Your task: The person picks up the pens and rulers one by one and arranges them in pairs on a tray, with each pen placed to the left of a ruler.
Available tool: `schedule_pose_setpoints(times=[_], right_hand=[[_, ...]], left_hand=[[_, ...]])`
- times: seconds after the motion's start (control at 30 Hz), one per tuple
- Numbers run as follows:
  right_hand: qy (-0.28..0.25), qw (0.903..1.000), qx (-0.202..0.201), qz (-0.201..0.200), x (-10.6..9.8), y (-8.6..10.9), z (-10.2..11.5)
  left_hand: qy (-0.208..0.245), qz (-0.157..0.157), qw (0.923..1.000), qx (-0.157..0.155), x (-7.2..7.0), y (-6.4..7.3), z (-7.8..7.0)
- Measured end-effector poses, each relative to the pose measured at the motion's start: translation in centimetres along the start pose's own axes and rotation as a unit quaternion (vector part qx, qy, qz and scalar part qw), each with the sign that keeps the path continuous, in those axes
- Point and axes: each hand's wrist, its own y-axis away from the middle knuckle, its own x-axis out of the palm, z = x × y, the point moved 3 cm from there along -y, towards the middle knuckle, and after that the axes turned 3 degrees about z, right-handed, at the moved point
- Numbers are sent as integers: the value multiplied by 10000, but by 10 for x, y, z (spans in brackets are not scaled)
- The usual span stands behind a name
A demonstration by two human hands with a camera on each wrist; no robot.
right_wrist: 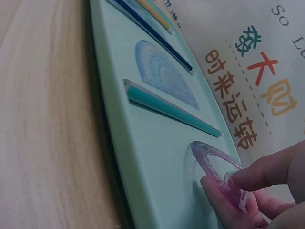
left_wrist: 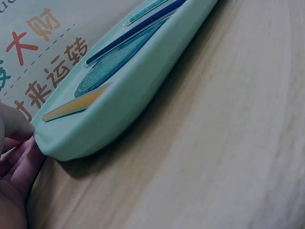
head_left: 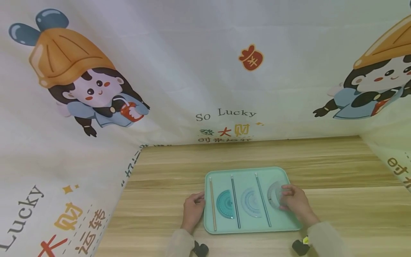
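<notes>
A mint green tray [head_left: 247,231] lies on the wooden table. My left hand [head_left: 193,211] holds its left rim, the thumb on the edge and the fingers lower against the side. At the tray's right end, my right hand [head_left: 296,202] pinches a clear, purplish protractor [right_wrist: 212,164] between thumb and fingers, its curved edge tilted over the tray. Left of it on the tray are a teal pencil [head_left: 263,200], a pale blue clear protractor [head_left: 251,202], a dark blue pencil [head_left: 236,201], a teal protractor [head_left: 226,204] and a yellow pencil [head_left: 212,203].
White cloth [head_left: 192,71] with printed cartoon figures and lettering hangs behind and along both sides of the wooden table [head_left: 160,178]. Dark wrist straps [head_left: 200,248] show under both sleeves near the front edge of the view.
</notes>
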Motion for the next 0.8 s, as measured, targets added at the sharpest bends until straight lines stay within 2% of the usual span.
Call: schedule_pose_setpoints(times=[0.1, 0.23, 0.4, 0.6, 0.8], right_hand=[[209, 9997, -29, -149, 1, 1, 1], [789, 9963, -79, -321, 2, 4, 5], [1633, 9854, -266, -411, 4, 6, 8], [2277, 9709, -549, -497, 4, 6, 10], [2816, 9577, -435, -415, 5, 6, 11]], left_hand=[[3, 12, 10000, -30, 0, 0, -1], [-5, 28, 10000, -49, 0, 0, -2], [-5, 19, 10000, -71, 0, -1, -1], [5, -2, 10000, -44, 1, 0, 0], [15, -7, 10000, -87, 2, -1, 1]])
